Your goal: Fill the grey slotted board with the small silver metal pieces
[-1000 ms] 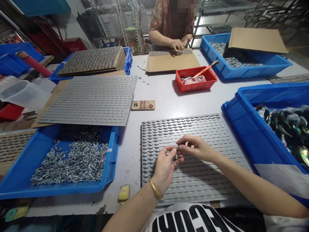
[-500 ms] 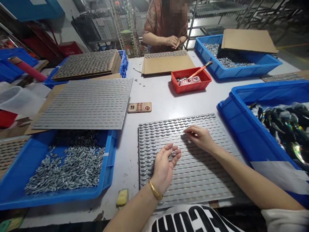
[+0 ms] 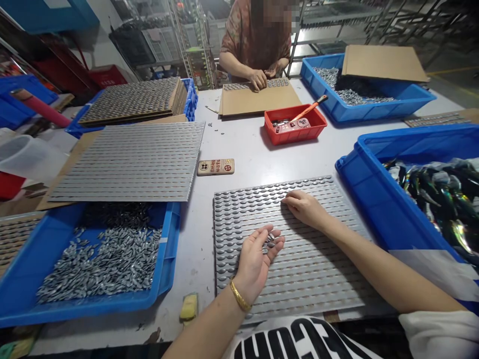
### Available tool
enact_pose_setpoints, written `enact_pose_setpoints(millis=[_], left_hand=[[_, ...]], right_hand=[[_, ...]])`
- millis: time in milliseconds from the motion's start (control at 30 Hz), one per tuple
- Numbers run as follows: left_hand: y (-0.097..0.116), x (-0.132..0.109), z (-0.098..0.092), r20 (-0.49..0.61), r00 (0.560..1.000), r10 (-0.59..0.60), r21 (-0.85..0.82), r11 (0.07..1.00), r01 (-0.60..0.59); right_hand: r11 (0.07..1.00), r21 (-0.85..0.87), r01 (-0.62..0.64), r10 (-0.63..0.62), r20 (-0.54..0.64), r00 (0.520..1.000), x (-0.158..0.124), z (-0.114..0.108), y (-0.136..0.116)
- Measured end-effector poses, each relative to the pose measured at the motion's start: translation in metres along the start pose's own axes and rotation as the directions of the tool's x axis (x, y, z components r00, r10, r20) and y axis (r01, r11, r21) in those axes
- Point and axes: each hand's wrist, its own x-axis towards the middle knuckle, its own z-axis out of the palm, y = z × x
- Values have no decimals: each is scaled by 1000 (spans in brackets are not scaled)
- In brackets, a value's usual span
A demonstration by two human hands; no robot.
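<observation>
Cupping a few small metal pieces [image 3: 270, 242] in the palm-up left hand [image 3: 255, 264], apparently so they stay put, while the right hand [image 3: 305, 209] rests well apart on the ridged metal sheet [image 3: 303, 279].

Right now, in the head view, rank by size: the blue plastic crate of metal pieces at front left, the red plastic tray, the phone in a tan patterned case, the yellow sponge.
Largest to smallest: blue plastic crate, red plastic tray, then phone in a tan patterned case and yellow sponge. The sponge sits nearer the camera, so those two stay unsure.
</observation>
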Motion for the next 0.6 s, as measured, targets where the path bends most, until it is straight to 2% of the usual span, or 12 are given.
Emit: enact_pose_setpoints(millis=[100, 167, 267, 400, 500, 600], left_hand=[[1, 1, 0, 10, 1000, -3, -40, 999, 3], [1, 2, 0, 8, 1000, 0, -53, 999, 1], [1, 3, 3, 6, 1000, 28, -54, 998, -28], [-1, 6, 5, 43, 997, 69, -29, 997, -67], [-1, 7, 6, 45, 998, 47, -14, 999, -47], [1, 7, 6, 50, 998, 37, -2, 999, -37]], right_hand=[[999, 30, -21, 22, -32, 999, -1, -8, -9], [991, 126, -41, 46, -38, 998, -2, -15, -24], [950, 310, -27, 3, 77, 997, -6, -24, -54], [956, 293, 37, -89, 168, 982, -10, -26, -82], [938, 347, -13, -49, 170, 984, -13, -27, -85], [843, 510, -171, 76, 203, 976, -15, -31, -73]])
